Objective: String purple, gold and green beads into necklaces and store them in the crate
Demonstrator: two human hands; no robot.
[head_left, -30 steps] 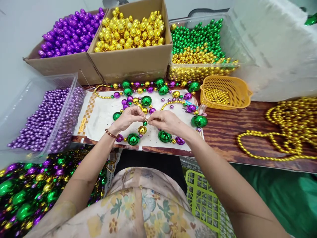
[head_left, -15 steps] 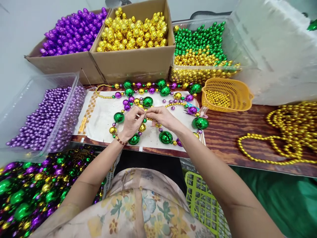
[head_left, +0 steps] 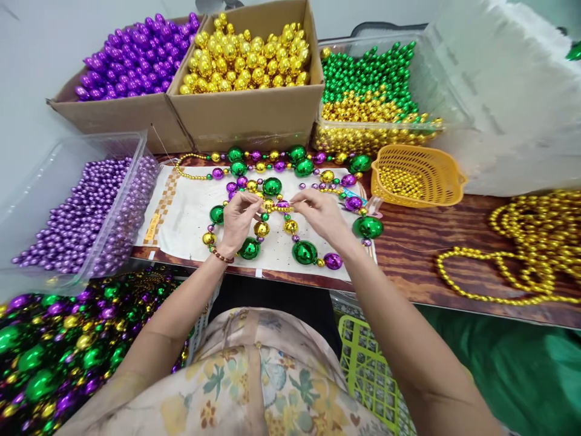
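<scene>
Spreading apart over the cloth point(head_left: 190, 224), both hands work at a short gold run point(head_left: 278, 209) that spans the gap between them. The left hand point(head_left: 240, 223) brings thumb and forefinger nearly together at one end; the right hand point(head_left: 323, 219) has its fingers bunched a little more loosely at the other. Whether either grip closes fully, or has thread or beads in it, I cannot tell.

Half a second ago the fingertips met; now they stand apart, with the gold run showing between. That suggests the close fingertip work has eased and this stretch is being opened out, though any knot is too small to make out.

Around the hands, the strand point(head_left: 304, 252) of green, gold and purple balls curves over the cloth, dipping towards its near edge. Loose beads point(head_left: 316, 186) lie beyond the right hand, near the cloth's far edge, where more strung balls point(head_left: 297, 153) run in two rows.

On the worktop point(head_left: 403, 236), the basket point(head_left: 438, 172) of small gold beads sits past the cloth's far right corner, and gold chains point(head_left: 535, 248) heap towards the right end. A tub point(head_left: 34, 181) of lilac beads stands at the left; boxes point(head_left: 245, 118) of purple and gold balls stand behind the far edge.
</scene>
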